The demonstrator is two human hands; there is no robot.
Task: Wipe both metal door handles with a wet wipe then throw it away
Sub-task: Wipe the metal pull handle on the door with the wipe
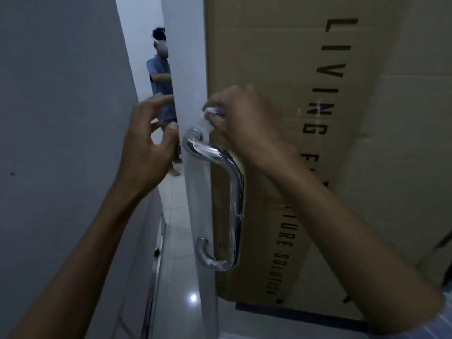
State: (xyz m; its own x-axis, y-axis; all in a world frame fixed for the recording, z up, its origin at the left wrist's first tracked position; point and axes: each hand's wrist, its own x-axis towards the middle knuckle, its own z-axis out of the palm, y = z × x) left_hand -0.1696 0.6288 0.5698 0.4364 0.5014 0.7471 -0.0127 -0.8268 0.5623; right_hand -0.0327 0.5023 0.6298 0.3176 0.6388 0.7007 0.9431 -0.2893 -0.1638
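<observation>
My right hand [241, 121] pinches the wet wipe [208, 119] between thumb and fingertips, and the wipe hangs down just above the top bend of the metal door handle [220, 192]. The wipe looks crumpled at the fingers and flatter below; I cannot tell whether its lower edge actually touches the metal, since that spot is pale and blurred. The handle is a shiny curved bar fixed upright on the glass door [193, 69], with bright streaks on its upper bend. My left hand [149, 148] is at the door's edge, thumb pressed on the near face beside the handle's top mount and fingers loosely curled around the far side, so it steadies the door. Behind the glass stands a big cardboard box [281, 57] with dark lettering. Through the gap to the left of the door another person [160, 79] stands on a tiled floor [178, 241].
</observation>
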